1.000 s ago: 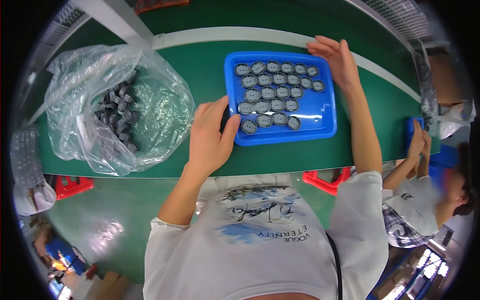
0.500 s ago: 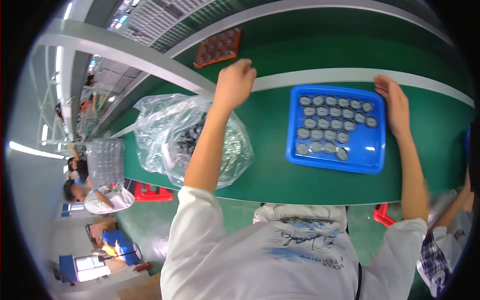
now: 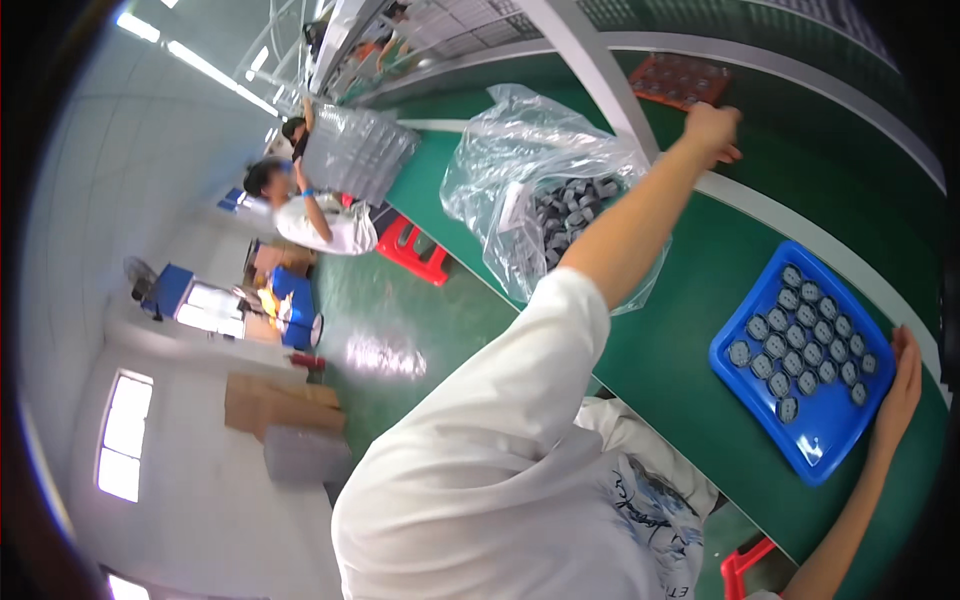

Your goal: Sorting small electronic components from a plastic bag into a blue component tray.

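My left hand (image 3: pixel 713 135) reaches over the bench's raised far strip, beside the near right corner of an orange tray (image 3: pixel 680 82) holding several small round parts. Its fingers are loosely bent and apart, and nothing shows in them. My right hand (image 3: pixel 900 385) rests along the right side of a blue plastic tray (image 3: pixel 815 468), fingers stretched out. Inside that tray lie rows of round grey-faced parts (image 3: pixel 788 410), with bare room toward the near end. Under my left forearm, an opened clear plastic bag (image 3: pixel 535 140) holds a heap of dark grey parts (image 3: pixel 570 215).
A pale metal post (image 3: pixel 590 70) rises between the bag and the orange tray. The green bench (image 3: pixel 660 350) has a pale raised rail (image 3: pixel 770 208). Red stools (image 3: pixel 412 250) stand by its near edge. People in white (image 3: pixel 325 225) work farther left, beside stacked clear plastic trays (image 3: pixel 360 150).
The view has swung left, so the bench now runs diagonally. My left hand has come close to the orange tray's corner. My right hand stays by the blue tray.
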The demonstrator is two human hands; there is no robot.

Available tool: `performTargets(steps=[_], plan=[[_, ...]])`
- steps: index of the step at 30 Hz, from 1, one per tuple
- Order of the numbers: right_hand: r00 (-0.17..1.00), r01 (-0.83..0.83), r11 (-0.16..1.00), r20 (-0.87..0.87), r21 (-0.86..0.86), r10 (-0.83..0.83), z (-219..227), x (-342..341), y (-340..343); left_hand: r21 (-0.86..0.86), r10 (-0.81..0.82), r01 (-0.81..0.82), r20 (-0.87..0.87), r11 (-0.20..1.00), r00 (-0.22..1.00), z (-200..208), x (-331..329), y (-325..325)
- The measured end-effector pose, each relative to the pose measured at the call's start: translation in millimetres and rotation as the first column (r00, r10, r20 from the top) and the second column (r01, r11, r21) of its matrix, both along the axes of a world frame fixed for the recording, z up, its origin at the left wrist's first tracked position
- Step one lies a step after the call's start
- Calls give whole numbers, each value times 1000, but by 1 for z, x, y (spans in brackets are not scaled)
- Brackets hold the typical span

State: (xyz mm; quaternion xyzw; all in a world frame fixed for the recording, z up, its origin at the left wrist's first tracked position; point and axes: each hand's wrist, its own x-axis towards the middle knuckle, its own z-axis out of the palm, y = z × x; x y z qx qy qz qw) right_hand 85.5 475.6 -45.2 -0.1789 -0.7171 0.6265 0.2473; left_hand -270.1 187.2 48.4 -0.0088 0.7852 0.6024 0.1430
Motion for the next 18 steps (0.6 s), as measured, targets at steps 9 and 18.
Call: performTargets(steps=[9, 18], plan=[[994, -101, 980, 55, 174, 93, 47, -16, -51, -135, -362, 358, -609, 924, 706, -7, 202, -77], [992, -95, 967, 101, 238, 73, 45, -10, -34, -121, -388, 408, -631, 905, 672, -16, 209, -75]])
